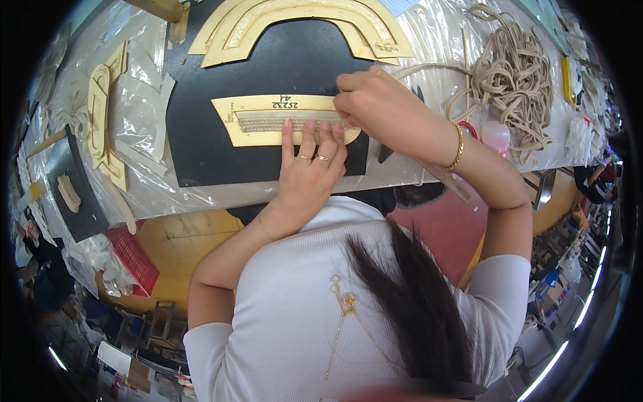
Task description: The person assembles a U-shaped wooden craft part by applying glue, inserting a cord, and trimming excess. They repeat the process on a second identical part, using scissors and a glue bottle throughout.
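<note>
A cream template (258, 139) with a long slot lies on a black board (221, 164). Rows of beige braided cord (261, 125) lie side by side within the slot. My left hand (309, 167) is open, its outstretched fingertips pressing on the cord rows. At the template's right end my right hand (375, 100) is closed in a pinch, with the cord seeming to run into it; its fingertips are partly hidden. From behind that hand, a length of cord leads right to a loose tangle of beige cord (516, 80).
Stacked curved cream templates (231, 33) lie on the board's far part. More slotted templates (100, 114) rest on the plastic-covered table at left, near a small dark board (77, 184) bearing a coiled cord piece. A red basket (134, 258) stands below the table's left edge.
</note>
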Available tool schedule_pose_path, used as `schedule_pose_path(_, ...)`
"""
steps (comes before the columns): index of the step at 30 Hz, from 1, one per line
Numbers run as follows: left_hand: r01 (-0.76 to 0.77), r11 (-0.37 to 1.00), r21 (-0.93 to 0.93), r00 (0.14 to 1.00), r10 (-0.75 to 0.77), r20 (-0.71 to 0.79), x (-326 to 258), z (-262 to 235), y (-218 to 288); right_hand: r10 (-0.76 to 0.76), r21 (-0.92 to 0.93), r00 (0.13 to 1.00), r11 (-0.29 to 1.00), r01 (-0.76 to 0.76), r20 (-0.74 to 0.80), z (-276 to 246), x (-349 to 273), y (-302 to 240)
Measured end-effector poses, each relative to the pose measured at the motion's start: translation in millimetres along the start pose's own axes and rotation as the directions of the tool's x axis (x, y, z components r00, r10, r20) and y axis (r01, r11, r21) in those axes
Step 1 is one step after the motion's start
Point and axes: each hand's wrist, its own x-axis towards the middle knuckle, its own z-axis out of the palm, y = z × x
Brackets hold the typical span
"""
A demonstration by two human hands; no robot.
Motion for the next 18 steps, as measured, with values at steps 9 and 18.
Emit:
schedule_pose_path(9,-0.001,1.000,0.013,1.000,0.002,-0.031,-1,6,-1,-0.150,-0.119,0.980,0.979,0.166,0.131,-5,18,-5)
schedule_pose_path(18,-0.085,0.972,-0.218,0.995,0.095,0.036,1,-9,-34,0.079,0.093,0.980,0.991,-0.097,0.184,8,18,5)
